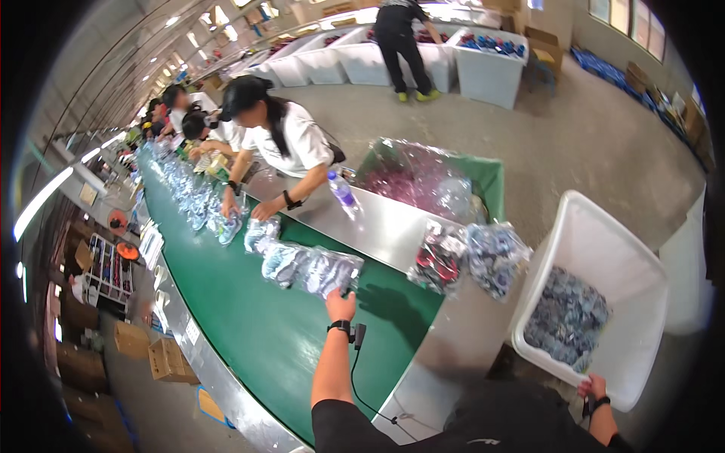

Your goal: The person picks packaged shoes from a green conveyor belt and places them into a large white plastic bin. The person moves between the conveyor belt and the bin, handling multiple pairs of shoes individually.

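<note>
My left hand [341, 305] reaches over the green conveyor belt [249, 332], its fingers closed at the near end of a clear plastic bag [332, 270] with pale bluish contents. More such bags [192, 198] lie in a line up the belt. Off to the right, my right hand [593, 387] is at the near rim of a white bin [649, 287], fingers curled at the edge. Small grey-blue packed items [566, 317] cover the bin's bottom. I wear a dark band on each wrist, and a cable hangs from the left one.
Two filled clear bags, one red and black [438, 260] and one grey-blue [495, 257], rest on the metal ledge. A bottle [343, 192] stands near a co-worker [291, 140] handling bags across the belt. Behind are a green crate [489, 181] and another person [400, 38] by white bins.
</note>
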The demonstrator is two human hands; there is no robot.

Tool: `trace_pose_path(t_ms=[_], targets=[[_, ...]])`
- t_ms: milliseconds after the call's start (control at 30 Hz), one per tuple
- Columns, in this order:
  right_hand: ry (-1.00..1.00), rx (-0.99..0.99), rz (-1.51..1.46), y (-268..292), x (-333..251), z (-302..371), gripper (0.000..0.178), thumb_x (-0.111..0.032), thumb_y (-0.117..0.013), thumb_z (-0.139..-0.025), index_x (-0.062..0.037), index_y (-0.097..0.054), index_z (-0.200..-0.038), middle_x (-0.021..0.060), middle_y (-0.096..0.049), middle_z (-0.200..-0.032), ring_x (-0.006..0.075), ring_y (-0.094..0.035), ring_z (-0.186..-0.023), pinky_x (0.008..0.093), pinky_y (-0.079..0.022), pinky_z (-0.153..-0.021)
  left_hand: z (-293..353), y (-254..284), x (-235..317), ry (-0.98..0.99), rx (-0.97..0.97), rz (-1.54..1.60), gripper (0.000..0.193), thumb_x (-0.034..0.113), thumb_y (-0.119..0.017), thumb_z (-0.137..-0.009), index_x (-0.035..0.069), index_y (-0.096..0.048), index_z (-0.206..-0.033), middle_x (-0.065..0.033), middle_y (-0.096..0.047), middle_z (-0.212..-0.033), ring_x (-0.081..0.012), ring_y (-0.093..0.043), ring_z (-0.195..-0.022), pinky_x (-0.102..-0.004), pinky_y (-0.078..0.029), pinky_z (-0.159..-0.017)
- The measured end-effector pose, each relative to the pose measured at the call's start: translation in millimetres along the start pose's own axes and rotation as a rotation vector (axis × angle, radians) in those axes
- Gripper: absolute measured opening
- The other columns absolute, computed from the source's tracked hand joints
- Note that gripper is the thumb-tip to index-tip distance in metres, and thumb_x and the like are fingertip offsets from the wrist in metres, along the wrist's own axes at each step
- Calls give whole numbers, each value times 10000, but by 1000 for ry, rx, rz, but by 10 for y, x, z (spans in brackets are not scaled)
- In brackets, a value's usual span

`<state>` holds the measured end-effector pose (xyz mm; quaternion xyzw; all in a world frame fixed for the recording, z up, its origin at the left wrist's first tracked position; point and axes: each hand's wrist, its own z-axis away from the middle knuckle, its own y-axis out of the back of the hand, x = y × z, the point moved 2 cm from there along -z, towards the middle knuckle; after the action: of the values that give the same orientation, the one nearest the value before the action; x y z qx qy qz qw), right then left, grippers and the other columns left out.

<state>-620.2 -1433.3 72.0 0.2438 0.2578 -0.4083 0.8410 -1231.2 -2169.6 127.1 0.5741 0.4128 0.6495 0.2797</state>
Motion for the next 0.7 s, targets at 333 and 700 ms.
trace_pose_path(t_ms=[333, 700], targets=[[-22, -65, 197, -50, -234, 304, 249, -166, -482, -869, -33, -420, -1071, 231, -558, -860, 393, -627, -582, 538, -538, -444, -134, -111, 102, -35, 76, -152, 748, 299, -736, -737, -25, -424, -1335, -220, -359, -1435, -422, -286, -1346, -470, -304, -1105], [8, -235, 311, -836, -563, 554, 381, -193, -519, -930, -28, -402, -1253, 191, -590, -878, 310, -663, -640, 435, -575, -515, 1554, -716, 461, 723, -77, 2008, 562, 467, -603, -907, 123, -453, -1325, -95, -531, -1280, -270, -509, -1167, -452, -503, -851]])
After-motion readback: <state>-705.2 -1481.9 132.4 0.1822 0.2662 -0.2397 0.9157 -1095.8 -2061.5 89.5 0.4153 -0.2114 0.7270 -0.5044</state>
